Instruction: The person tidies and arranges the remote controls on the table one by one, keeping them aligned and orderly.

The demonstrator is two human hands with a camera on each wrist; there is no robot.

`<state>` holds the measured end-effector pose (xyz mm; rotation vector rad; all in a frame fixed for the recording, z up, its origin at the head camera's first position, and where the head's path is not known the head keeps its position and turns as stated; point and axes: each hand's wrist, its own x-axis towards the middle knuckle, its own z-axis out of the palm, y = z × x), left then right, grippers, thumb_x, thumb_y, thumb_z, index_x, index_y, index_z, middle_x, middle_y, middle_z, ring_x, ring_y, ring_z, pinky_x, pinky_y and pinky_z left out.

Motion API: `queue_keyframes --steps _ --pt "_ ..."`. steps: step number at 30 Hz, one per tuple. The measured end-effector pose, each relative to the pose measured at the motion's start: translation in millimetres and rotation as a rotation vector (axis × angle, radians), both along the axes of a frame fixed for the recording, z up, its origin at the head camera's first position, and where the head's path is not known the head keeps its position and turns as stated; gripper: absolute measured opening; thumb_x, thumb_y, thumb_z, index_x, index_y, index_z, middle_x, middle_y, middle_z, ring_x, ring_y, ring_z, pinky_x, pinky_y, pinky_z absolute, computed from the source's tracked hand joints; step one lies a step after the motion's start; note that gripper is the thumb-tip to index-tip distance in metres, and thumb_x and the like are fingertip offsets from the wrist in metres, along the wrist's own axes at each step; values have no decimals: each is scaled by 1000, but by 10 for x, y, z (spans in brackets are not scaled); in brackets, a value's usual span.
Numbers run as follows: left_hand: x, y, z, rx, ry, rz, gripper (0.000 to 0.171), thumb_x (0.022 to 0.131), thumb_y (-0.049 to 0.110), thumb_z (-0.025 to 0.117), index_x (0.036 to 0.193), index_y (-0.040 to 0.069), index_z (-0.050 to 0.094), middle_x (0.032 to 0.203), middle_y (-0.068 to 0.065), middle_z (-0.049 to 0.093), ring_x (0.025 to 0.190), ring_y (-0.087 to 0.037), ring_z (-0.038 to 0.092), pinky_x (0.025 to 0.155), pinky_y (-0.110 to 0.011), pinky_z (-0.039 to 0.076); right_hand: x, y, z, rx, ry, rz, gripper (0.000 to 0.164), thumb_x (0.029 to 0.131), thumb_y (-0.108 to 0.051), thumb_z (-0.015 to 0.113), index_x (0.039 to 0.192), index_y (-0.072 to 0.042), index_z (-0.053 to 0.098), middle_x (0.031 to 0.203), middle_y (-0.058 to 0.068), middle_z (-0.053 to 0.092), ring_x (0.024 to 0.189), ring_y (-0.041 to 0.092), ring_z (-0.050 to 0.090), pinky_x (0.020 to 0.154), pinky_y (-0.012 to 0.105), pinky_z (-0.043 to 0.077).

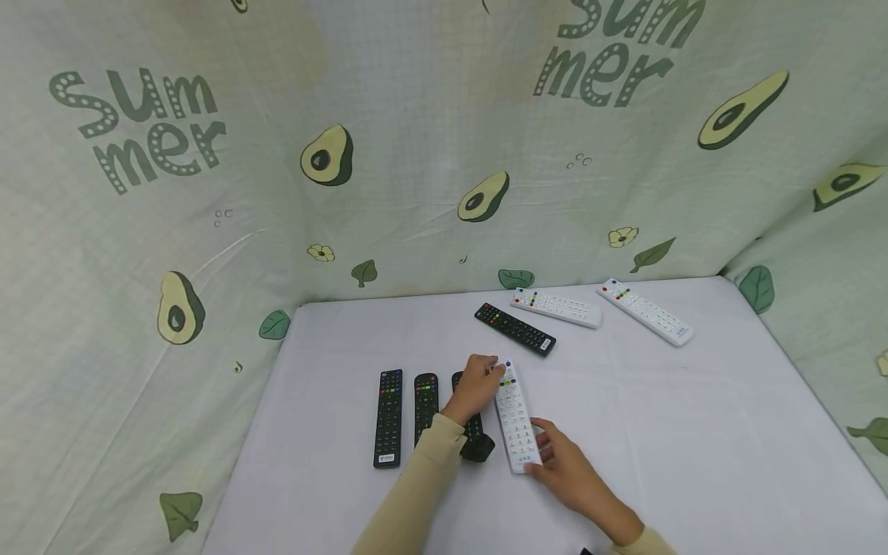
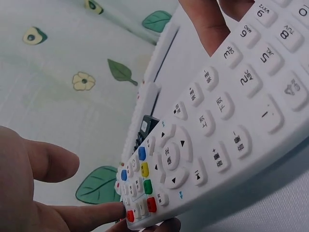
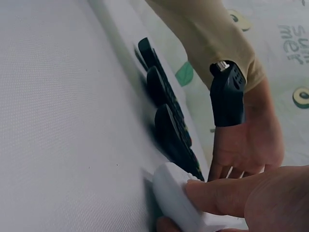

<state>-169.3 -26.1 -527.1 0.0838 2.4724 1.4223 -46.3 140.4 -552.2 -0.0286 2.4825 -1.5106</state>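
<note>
A white remote control [image 1: 516,420] lies lengthwise between my two hands, its keys facing up. At its near end my right hand [image 1: 567,472] grips it; the right wrist view has the thumb against the white remote's end [image 3: 176,195] and a fingertip low beside it. My left hand [image 1: 475,389] is at the far end. Its fingertips touch the remote [image 2: 217,111] there, while the thumb [image 2: 58,162] stands apart from it. Under the left wrist is a black remote [image 1: 475,428], partly hidden by that hand and a black wrist camera [image 1: 477,449].
To the left lie two more black remotes, one [image 1: 388,420] in full view and one [image 1: 426,401] partly behind the sleeve. Farther back are another black remote [image 1: 515,329] and two white remotes [image 1: 557,307] [image 1: 647,312]. A printed cloth [image 1: 409,154] hangs behind the white table [image 1: 694,447].
</note>
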Motion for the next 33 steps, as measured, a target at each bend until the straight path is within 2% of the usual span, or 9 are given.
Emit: queue_keyframes --steps 7,13,18,21,24,28,33 --pt "-3 6 -25 -47 3 -14 52 109 26 51 146 -10 54 145 -25 51 138 -40 52 118 -56 43 20 -56 48 70 45 23 75 82 2 84 147 11 49 106 7 60 86 12 58 70 23 55" --pt "-9 20 -62 -143 -4 -41 55 109 30 52 146 -11 54 147 -28 50 141 -43 50 119 -57 42 18 -40 75 76 59 98 75 83 0 84 146 17 46 107 9 56 84 10 57 68 22 54" --pt "3 23 -46 -164 18 -68 55 109 28 51 147 -12 53 147 -30 50 141 -44 49 119 -58 42 -54 17 113 120 64 137 73 85 -6 84 144 17 49 107 9 58 84 11 58 66 23 53" --pt "10 22 -31 -167 34 -75 54 109 28 51 146 -12 53 147 -31 50 142 -45 48 119 -59 42 -162 68 150 169 75 91 66 88 -6 82 143 14 52 109 10 61 87 13 61 70 26 55" --pt "11 24 -23 -162 50 -72 53 109 26 51 146 -11 54 147 -30 50 142 -45 48 118 -60 42 -309 146 187 200 103 19 58 93 -6 77 144 11 54 115 16 63 93 20 65 77 35 59" --pt "-12 43 -19 -140 58 -39 51 108 25 53 146 -8 56 148 -27 51 142 -44 47 118 -60 42 -558 282 197 203 159 -74 52 98 -6 71 143 12 53 119 25 62 101 34 68 87 49 60" --pt "-64 47 -5 -94 70 -2 48 108 24 53 147 -5 56 149 -25 51 145 -41 46 121 -57 39 -896 406 123 207 191 -164 50 101 -6 67 143 14 50 120 31 59 105 42 66 92 55 58"
